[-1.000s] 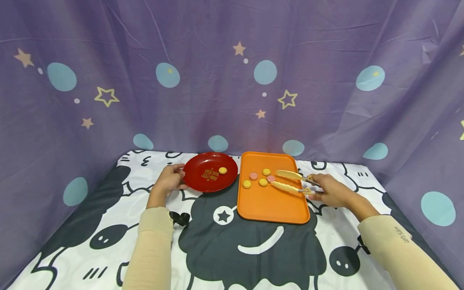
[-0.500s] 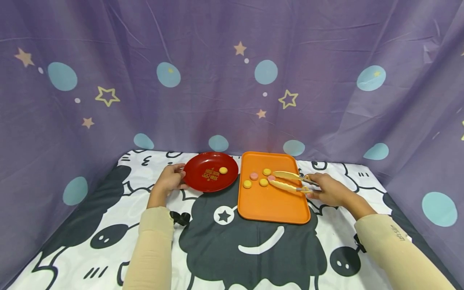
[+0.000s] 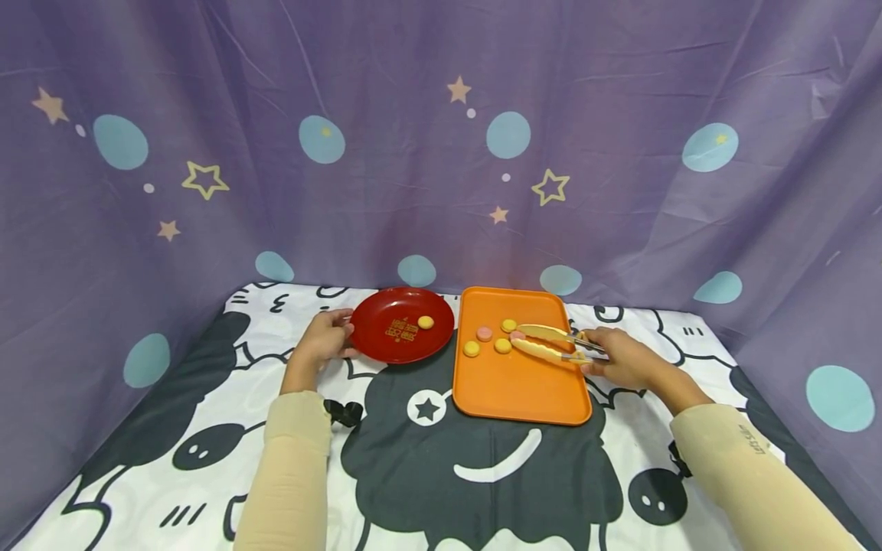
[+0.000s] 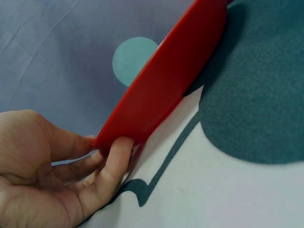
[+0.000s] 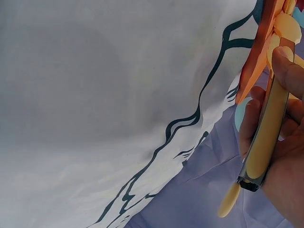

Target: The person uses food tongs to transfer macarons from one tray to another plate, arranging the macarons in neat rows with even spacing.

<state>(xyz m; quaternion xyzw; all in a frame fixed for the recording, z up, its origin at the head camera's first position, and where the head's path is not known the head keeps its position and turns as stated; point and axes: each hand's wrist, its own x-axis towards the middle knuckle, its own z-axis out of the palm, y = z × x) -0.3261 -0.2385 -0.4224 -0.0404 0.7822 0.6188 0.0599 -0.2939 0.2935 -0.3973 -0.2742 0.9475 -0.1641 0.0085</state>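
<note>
At the left my left hand (image 3: 322, 339) pinches the near-left rim of a red plate (image 3: 375, 325), thumb on the edge and fingers underneath in the left wrist view. One yellow macaron (image 3: 426, 322) lies on the plate's right side. My right hand (image 3: 625, 360) grips tongs (image 3: 539, 350) with cream-yellow tips, their metal-edged handle (image 5: 266, 137) seen in the right wrist view. The tong tips are spread apart over an orange tray (image 3: 517, 394), on either side of a pink macaron (image 3: 517, 336).
Around the tips sit yellow macarons (image 3: 503, 346) and another pink macaron (image 3: 485, 334) on the tray. Plate and tray stand side by side, nearly touching, on a black-and-white cartoon tablecloth (image 3: 386, 482). A purple curtain (image 3: 386, 207) hangs behind the table.
The tongs have shifted slightly left, bringing their tips around the pink macaron, and the right forearm has moved a little left. My left hand and the plate have stayed put.
</note>
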